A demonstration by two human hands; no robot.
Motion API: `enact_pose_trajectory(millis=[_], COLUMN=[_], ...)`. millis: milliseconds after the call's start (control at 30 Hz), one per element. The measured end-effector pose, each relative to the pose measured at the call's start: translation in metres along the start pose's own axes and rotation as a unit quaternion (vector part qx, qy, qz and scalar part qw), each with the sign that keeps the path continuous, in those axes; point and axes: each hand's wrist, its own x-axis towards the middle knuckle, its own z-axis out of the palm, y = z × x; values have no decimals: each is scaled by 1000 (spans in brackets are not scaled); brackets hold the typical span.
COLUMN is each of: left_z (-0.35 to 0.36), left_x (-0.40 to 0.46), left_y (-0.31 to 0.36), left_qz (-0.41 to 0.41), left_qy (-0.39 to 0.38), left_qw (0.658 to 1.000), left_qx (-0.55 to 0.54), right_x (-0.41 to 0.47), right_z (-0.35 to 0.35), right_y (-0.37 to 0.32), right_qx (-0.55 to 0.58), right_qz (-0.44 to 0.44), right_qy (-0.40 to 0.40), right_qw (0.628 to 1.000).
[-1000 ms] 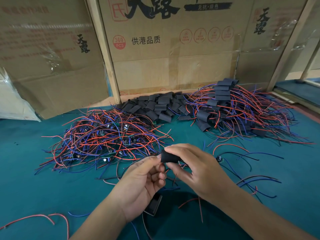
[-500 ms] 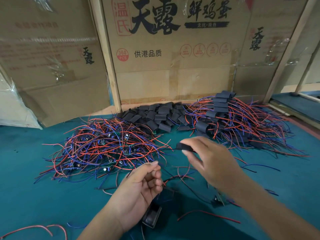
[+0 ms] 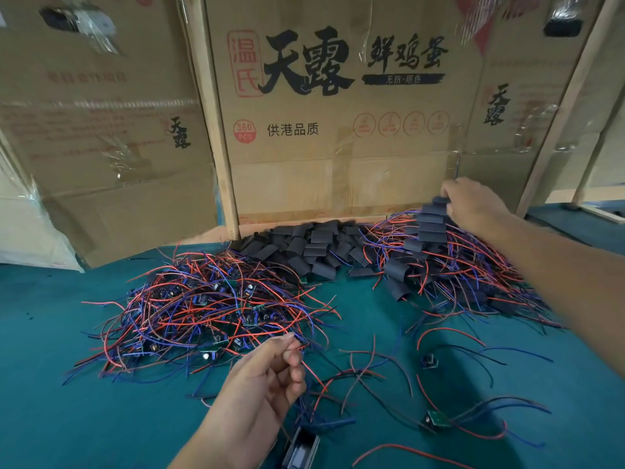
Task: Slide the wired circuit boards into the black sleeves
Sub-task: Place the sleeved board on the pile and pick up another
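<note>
My right hand [image 3: 473,204] reaches far right and grips a sleeved board [image 3: 439,200] at the top of a stack of black sleeved boards [image 3: 429,228]. That stack stands on a pile of sleeved boards with red and blue wires [image 3: 473,275]. My left hand [image 3: 263,380] hovers low in the middle with curled fingers and pinches thin wires [image 3: 302,345] at the edge of the tangled heap of bare wired circuit boards [image 3: 209,306]. Empty black sleeves [image 3: 311,245] lie heaped at the back centre.
Two loose wired boards [image 3: 436,419] [image 3: 429,362] lie on the green table [image 3: 67,401] to the right of my left hand. A small black open-ended piece [image 3: 301,448] sits by my left wrist. Printed cardboard boxes [image 3: 338,147] and wooden posts [image 3: 216,130] wall off the back.
My right hand carried the sleeved board from in front of me up and right onto the finished stack. My left hand let go of it and now pinches wires by the heap.
</note>
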Motion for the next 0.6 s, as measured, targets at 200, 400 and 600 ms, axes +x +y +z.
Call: enact_pose_trajectory(millis=[200,400,600], left_z=[-2,0,-2], left_x=[2,2,2], left_y=[1,0,-1], left_qz=[0,4,27], left_qy=[4,14,27], left_qw=[1000,1000,999], left_qx=[-2,-4,-4], right_x=[-3,-47,-110], right_z=[10,-5,27], right_y=[0,-80,-180], right_qx=[-41,143,243], right_qz=[44,-108,-203], right_qy=[23,48,-135], right_qw=[998,983,939])
